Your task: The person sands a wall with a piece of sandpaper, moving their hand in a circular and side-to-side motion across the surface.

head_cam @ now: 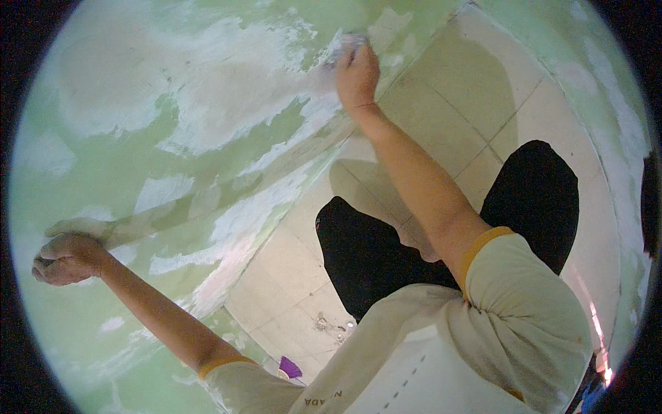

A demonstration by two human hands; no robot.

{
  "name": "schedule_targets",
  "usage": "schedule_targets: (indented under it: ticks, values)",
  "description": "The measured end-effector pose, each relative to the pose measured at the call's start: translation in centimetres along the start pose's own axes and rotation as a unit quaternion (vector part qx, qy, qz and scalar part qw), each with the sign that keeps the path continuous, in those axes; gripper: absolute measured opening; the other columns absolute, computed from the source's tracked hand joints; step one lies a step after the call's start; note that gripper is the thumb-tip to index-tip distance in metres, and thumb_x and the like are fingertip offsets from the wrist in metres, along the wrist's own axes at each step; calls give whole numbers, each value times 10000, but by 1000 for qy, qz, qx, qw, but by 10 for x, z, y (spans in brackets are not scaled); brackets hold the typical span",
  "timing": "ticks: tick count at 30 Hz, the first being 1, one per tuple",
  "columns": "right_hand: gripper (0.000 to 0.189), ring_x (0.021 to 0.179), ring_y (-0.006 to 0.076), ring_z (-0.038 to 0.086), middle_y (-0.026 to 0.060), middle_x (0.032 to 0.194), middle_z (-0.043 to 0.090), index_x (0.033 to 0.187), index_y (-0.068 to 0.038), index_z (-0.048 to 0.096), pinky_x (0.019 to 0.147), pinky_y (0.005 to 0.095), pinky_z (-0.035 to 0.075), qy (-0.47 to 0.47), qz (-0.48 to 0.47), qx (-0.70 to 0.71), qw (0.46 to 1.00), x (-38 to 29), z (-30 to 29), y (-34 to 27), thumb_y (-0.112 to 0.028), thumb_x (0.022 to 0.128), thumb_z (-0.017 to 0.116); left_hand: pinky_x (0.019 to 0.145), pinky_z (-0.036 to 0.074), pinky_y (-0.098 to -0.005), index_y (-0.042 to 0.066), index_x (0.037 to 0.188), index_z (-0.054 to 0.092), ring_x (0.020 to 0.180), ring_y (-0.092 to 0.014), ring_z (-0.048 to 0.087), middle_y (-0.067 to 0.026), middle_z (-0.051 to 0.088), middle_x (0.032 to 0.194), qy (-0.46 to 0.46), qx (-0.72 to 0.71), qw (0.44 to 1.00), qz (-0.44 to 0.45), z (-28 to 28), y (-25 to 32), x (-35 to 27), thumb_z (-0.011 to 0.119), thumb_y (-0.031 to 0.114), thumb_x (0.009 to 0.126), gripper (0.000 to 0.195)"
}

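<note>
My right hand (pixel 358 77) presses a greyish, blurred pad (pixel 354 40) against the wall near its base. The pad may be folded sandpaper, but its kind is hard to make out. Pale green paint and rough white filler patches cover this wall (pixel 222 108). Far to the left, my left hand (pixel 70 259) rests at the wall with curled fingers. A dark gap shows between them, and whether anything is inside cannot be seen. Both arms are stretched apart, and their shadows fall across the wall.
Beige floor tiles (pixel 465 119) meet the wall along a slanting edge. My knees (pixel 357 248) in black trousers are bent above them. A purple broom or brush head (pixel 290 367) is near small debris (pixel 323 323). Another patched green wall (pixel 595 77) curves along the right.
</note>
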State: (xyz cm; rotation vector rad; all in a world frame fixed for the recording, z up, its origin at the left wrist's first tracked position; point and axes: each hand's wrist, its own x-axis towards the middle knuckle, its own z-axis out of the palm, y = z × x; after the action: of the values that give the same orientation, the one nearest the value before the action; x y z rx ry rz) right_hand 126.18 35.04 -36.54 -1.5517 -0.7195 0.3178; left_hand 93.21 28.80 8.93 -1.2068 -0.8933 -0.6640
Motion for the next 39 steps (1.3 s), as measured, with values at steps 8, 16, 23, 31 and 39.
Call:
schedule_targets:
  ticks: [8,16,23,31,39]
  values:
    - [191,931,361,572,160,953,611,1005,-48,591,830,521,383,-91,-207,-28,974,-38,-6,-58,-177,865,610,983,376,-544,-71,1069,607,1160,-438,490,-275,549,1207,-5,-51,997,-55,-20,19,1,317,427,966,585]
    - [209,856,393,601,169,904,636,1014,-45,593,781,496,455,-51,-179,19,982,-47,1,-59,-207,882,586,972,366,-527,-8,1091,600,1121,-393,511,-206,566,1206,32,-51,997,-43,-20,26,3,281,465,994,579]
    - [274,887,402,620,218,951,650,1100,-10,580,796,499,481,-142,-30,-84,986,-14,-14,-6,-200,904,561,993,341,-510,15,1125,583,1136,-363,499,-182,557,1234,32,-54,997,-48,-12,14,-4,286,446,1007,537]
    - [264,919,369,607,181,977,625,1066,-30,581,799,479,484,-127,-318,80,936,-47,-20,-125,-128,824,619,988,346,-521,-12,1091,598,1129,-375,510,-206,566,1226,38,-31,999,-3,-18,13,0,285,434,1007,552]
    - [211,856,394,613,180,929,630,1034,-38,592,742,485,496,-49,-106,26,993,-3,-16,-96,-145,853,611,1001,355,-532,-42,1083,610,1156,-395,510,-254,554,1244,24,-60,997,-29,-16,12,6,292,411,999,559]
